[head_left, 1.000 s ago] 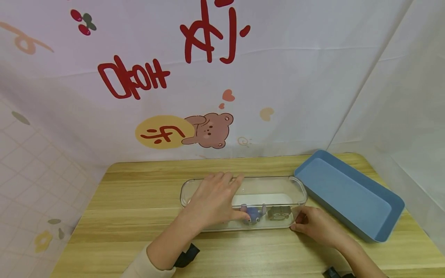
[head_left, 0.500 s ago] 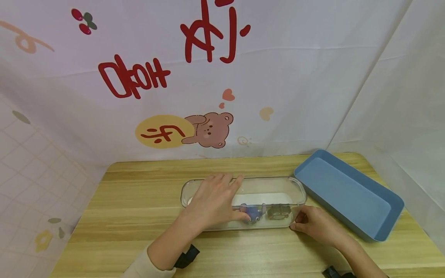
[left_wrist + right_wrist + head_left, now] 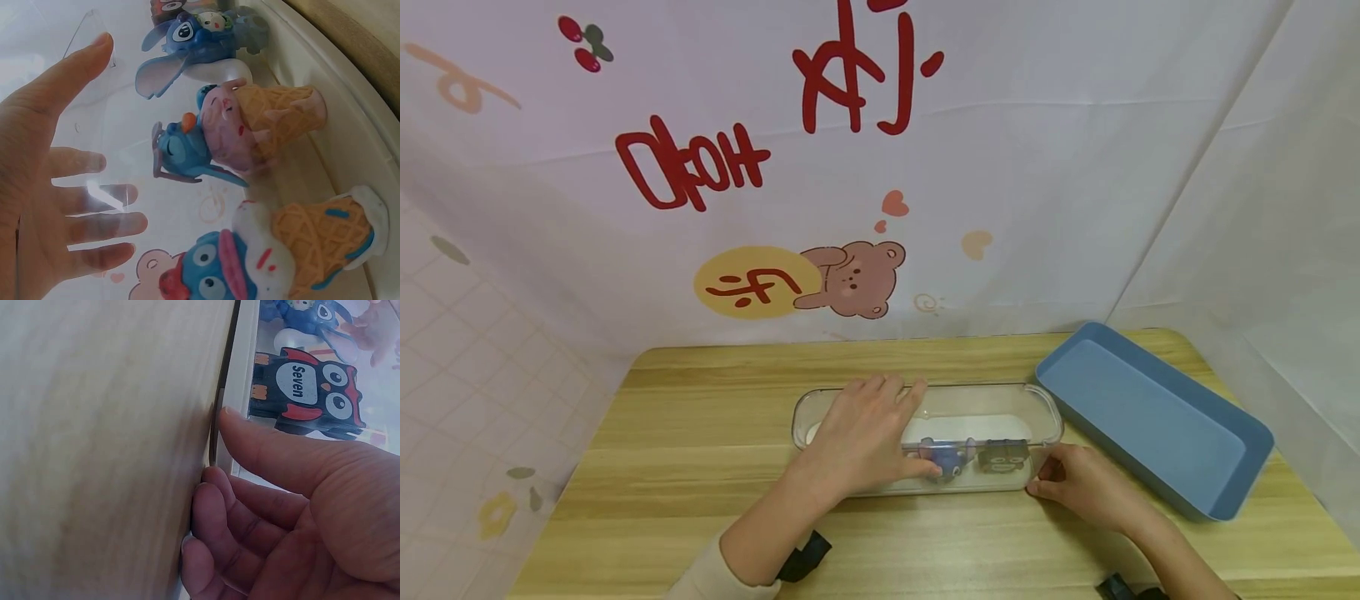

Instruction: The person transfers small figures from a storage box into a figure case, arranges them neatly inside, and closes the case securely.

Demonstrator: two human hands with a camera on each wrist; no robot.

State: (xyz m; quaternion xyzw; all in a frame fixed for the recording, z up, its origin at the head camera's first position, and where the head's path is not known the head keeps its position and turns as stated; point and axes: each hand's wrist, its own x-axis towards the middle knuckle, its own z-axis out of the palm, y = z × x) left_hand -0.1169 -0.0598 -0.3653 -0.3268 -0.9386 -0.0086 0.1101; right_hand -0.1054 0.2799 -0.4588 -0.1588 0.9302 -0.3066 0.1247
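Observation:
A long clear display case point(image 3: 977, 402) with a pale base point(image 3: 242, 369) rests on the table. My left hand point(image 3: 865, 433) grips it across its width, thumb at the front and fingers over the far side. Inside, the left wrist view shows a blue big-eared figurine point(image 3: 194, 39), a pink-topped cone figurine point(image 3: 269, 115) and a white-topped cone figurine point(image 3: 325, 237). An owl figurine point(image 3: 306, 390) marked "Seven" stands at the right end. At the front right corner, the thumb and curled fingers of my right hand point(image 3: 1078, 483) pinch the base edge.
A shallow blue tray point(image 3: 1157, 417) lies slanted on the right, close to the case's far right corner. The wooden table point(image 3: 700, 417) meets a printed white cloth backdrop point(image 3: 1037, 167) behind and at both sides.

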